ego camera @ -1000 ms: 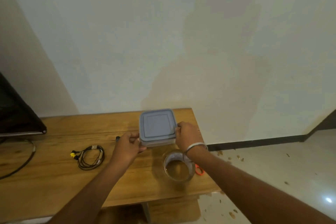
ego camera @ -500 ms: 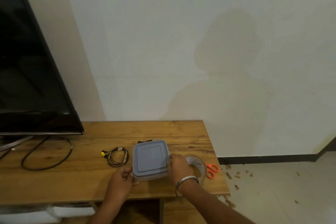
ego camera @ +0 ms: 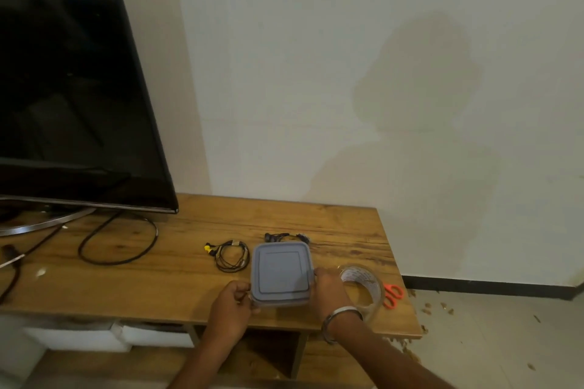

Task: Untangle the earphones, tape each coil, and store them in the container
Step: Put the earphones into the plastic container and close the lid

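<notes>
A square container with a grey-blue lid sits near the front edge of the wooden table. My left hand grips its left front corner and my right hand grips its right side. Left of the container lies a coiled black earphone with yellow tips. Behind the container, part of another black earphone shows. A roll of clear tape stands just right of my right hand.
Orange-handled scissors lie near the table's right edge. A large black TV on a metal stand fills the left, with a black cable loop on the tabletop. Debris dots the floor on the right.
The camera view has shifted, bringing the TV into sight. The container has come toward the table's front edge with both hands still on it, and now sits beside the tape roll.
</notes>
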The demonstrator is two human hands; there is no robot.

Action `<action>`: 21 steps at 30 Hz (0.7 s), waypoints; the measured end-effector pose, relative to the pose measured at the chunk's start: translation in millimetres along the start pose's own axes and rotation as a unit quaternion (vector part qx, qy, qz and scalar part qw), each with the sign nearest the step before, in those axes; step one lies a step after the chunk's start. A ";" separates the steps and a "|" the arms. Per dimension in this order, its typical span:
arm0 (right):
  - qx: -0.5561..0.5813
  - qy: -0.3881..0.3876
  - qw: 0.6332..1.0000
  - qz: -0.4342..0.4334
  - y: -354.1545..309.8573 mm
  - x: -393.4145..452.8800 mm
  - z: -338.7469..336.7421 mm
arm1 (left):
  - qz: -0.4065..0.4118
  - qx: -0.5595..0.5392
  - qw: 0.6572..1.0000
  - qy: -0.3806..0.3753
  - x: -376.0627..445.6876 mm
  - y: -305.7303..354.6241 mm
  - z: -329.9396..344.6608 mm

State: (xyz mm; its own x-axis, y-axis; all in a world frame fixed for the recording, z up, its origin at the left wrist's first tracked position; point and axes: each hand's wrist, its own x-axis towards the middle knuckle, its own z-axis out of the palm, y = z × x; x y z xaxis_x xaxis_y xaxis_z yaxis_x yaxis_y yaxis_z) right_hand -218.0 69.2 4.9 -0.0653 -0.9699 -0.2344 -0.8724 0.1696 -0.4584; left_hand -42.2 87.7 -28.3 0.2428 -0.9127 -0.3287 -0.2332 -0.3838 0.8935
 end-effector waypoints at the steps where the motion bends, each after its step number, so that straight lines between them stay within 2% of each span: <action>1: -0.003 0.002 1.000 0.002 0.3 -0.5 1.2 | 0.007 0.001 1.000 -0.001 -1.2 -1.1 0.0; 9: -0.007 0.026 0.999 -0.038 -4.4 -11.3 12.1 | 0.023 0.035 0.999 0.010 -4.1 -12.7 -16.3; 15: 0.012 0.014 0.999 -0.036 -8.4 -21.1 19.1 | 0.023 0.032 0.999 0.006 -5.0 -19.7 -21.7; 21: -0.047 -0.003 0.998 -0.038 -10.7 -6.5 15.1 | 0.021 0.028 0.999 0.013 -0.2 -15.0 -16.0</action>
State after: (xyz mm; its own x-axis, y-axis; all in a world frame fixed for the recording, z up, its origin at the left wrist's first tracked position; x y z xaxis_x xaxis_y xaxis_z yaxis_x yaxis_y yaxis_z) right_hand -201.0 76.4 -1.6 0.0050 -0.9783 -0.2072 -0.9166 0.0783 -0.3920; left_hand -23.7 95.9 -36.8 0.2569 -0.9242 -0.2827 -0.2958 -0.3537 0.8874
